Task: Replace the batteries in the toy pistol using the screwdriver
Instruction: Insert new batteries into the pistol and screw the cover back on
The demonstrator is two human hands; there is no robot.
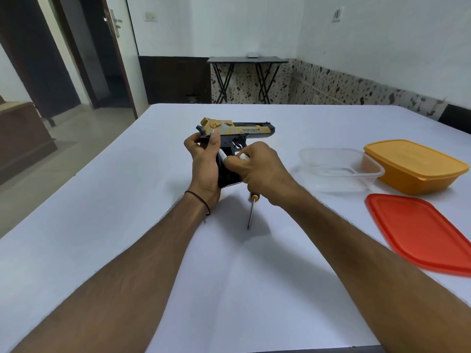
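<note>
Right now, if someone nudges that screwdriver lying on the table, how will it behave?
The screwdriver probably rolls: its thin shaft looks round and lies flat on the smooth white table. Its handle end is hidden under the right hand, so a flat side could stop it. The steel shaft looks stiff, and likely light.

In front of you the white table (127, 187) carried a screwdriver (251, 212) lying near its middle and, at your right, a clear tub (339, 169), an orange lidded box (418, 166) and a red lid (420, 233).
</note>
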